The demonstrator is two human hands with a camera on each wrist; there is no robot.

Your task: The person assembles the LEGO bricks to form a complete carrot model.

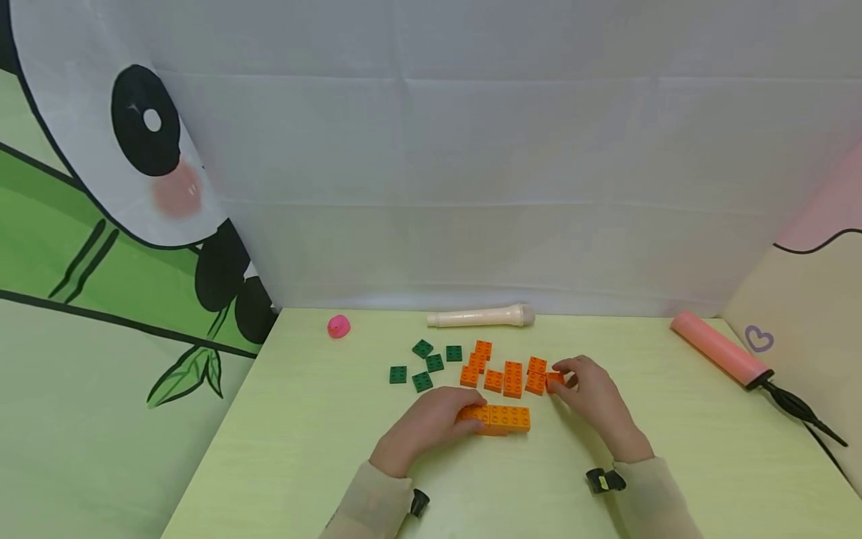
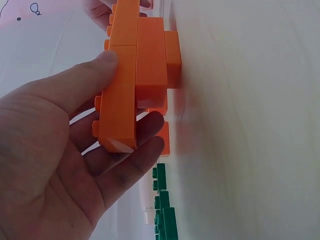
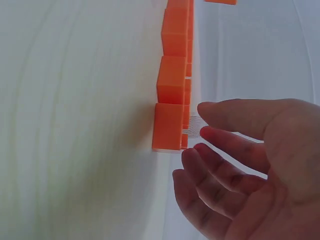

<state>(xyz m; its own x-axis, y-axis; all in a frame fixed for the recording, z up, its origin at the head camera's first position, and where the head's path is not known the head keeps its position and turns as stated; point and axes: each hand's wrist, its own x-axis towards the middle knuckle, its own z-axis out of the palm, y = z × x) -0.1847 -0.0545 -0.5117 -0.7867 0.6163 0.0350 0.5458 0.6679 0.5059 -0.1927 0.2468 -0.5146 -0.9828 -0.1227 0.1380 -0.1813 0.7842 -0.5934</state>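
Note:
My left hand (image 1: pixel 431 423) grips a stacked build of orange toy bricks (image 1: pixel 509 419), thumb on one side and fingers on the other. The left wrist view shows this build (image 2: pixel 150 55) stepped in layers, narrowing toward the tabletop. At the right end of a group of loose orange bricks, my right hand (image 1: pixel 595 397) hovers by a single orange brick (image 1: pixel 555 379). In the right wrist view the right hand's thumb and fingers (image 3: pixel 230 117) are parted beside that brick (image 3: pixel 167 126), with a small gap between them.
Several green bricks (image 1: pixel 434 362) lie left of the loose orange bricks (image 1: pixel 512 379). Behind them are a white microphone-shaped object (image 1: pixel 481 316) and a small pink object (image 1: pixel 339 326). A pink pump-like tube (image 1: pixel 720 348) with a black end lies at the table's right edge.

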